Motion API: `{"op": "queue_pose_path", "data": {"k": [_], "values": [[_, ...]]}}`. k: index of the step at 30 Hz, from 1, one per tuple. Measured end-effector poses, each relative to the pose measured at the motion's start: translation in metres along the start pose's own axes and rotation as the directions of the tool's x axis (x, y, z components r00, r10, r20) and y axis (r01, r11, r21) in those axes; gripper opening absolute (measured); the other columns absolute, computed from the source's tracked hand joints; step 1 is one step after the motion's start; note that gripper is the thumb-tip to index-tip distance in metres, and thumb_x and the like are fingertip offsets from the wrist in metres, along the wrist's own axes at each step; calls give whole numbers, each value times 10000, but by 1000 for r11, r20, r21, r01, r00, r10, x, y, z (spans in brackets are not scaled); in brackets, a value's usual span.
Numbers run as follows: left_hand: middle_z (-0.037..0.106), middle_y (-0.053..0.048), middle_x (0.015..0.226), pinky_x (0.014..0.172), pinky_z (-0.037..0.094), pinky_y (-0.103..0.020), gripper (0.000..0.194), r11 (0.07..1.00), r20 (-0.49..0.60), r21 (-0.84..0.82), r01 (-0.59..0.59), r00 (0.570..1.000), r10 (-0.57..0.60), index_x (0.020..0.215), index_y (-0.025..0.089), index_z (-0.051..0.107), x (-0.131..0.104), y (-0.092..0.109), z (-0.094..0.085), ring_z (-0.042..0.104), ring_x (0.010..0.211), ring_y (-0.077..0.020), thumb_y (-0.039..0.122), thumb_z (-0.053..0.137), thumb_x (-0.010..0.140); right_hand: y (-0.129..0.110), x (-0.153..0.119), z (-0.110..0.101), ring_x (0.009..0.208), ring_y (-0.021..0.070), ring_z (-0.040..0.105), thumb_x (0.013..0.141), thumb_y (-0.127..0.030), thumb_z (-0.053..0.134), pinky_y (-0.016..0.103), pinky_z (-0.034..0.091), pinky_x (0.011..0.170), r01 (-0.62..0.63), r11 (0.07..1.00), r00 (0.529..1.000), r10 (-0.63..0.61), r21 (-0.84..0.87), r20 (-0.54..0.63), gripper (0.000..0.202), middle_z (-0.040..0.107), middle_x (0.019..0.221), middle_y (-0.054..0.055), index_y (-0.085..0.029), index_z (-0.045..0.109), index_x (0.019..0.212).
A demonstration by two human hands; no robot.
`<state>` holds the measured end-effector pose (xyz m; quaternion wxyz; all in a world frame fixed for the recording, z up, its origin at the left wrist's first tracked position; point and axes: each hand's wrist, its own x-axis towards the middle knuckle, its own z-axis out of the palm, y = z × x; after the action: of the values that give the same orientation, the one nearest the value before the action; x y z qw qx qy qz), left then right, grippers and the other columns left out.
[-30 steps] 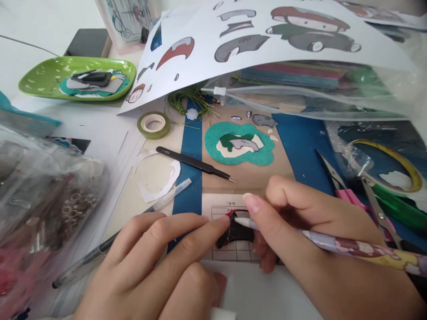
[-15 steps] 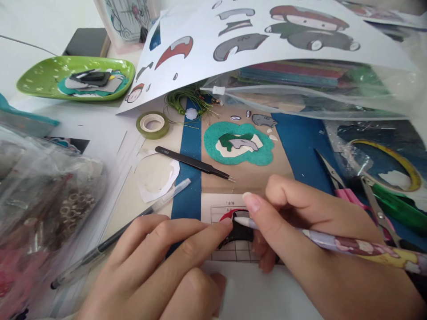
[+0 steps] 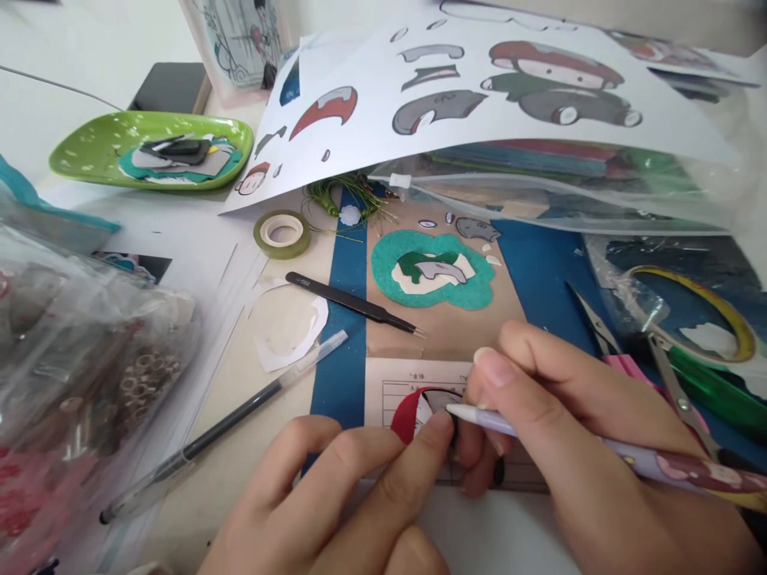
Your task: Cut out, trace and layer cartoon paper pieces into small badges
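Observation:
My right hand (image 3: 557,431) grips a pale, cartoon-patterned pen (image 3: 605,447) with a white cone tip. The tip is at a small red, grey and black cut-out piece (image 3: 409,414). Bent fingers of my left hand (image 3: 353,495) hold this piece down from the left, the index fingertip close beside the pen tip. The fingers hide much of the piece, which rests over a printed grid on an open booklet (image 3: 392,369). Further back on the brown cover lies a teal felt cloud (image 3: 383,275) bearing white, dark green and grey pieces.
Black tweezers (image 3: 353,303), a capped black pen (image 3: 233,419) and a green tape roll (image 3: 259,239) lie left of centre. Scissors (image 3: 617,359) are on the right. A green dish (image 3: 72,156) holds felt scraps. A printed pattern sheet (image 3: 371,144) overlaps a zip bag (image 3: 539,192).
The pen tip and my left index finger have shifted right along the cut-out piece. More of its red side now shows, and a grey surface appears beside the black. The whole view has shifted slightly.

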<state>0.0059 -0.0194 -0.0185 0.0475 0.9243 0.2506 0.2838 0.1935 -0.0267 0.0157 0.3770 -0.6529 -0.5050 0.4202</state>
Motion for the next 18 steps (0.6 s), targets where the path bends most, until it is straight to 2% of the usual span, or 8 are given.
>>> {"op": "queue_pose_path", "data": {"k": [2, 5, 7, 12, 18], "values": [[692, 13, 1236, 679, 480, -313, 282, 999, -57, 12, -49, 997, 49, 721, 228, 606, 0, -1, 2, 627, 932, -150, 195, 475, 968, 3, -2, 4, 409, 201, 591, 902, -348, 557, 301, 473, 368, -26, 997, 1000, 25, 67, 10, 346, 566, 454, -16, -289, 446, 579], [702, 8, 1211, 684, 459, -320, 301, 1000, -74, 5, -15, 997, 15, 678, 220, 584, 2, -2, 4, 620, 912, -156, 165, 481, 955, 4, -5, 9, 367, 168, 576, 918, -389, 534, 259, 459, 333, -80, 992, 997, 81, 101, -12, 379, 575, 456, -29, -271, 387, 589], [711, 7, 1193, 696, 447, -327, 317, 1000, -68, -2, -4, 998, 4, 677, 215, 584, 3, -1, 5, 613, 909, -159, 157, 462, 964, 4, -6, 11, 354, 145, 568, 937, -418, 501, 225, 444, 323, -73, 996, 995, 76, 51, -59, 399, 575, 447, -39, -259, 382, 591], [739, 28, 1120, 695, 410, -320, 355, 1000, -84, 21, -14, 996, 16, 687, 213, 572, 4, 0, 4, 597, 874, -156, 122, 409, 989, -2, -6, 10, 329, 101, 537, 951, -401, 501, 161, 403, 312, 7, 990, 992, -24, -138, -123, 412, 554, 404, -62, -240, 440, 577], [744, 18, 1096, 720, 406, -319, 327, 998, -98, 61, 4, 995, 2, 681, 211, 543, 2, 3, 8, 592, 867, -158, 114, 430, 972, -12, -7, 12, 394, 81, 563, 950, -382, 535, 126, 450, 376, -64, 977, 990, 36, -204, -137, 419, 563, 446, -66, -233, 454, 566]]}}
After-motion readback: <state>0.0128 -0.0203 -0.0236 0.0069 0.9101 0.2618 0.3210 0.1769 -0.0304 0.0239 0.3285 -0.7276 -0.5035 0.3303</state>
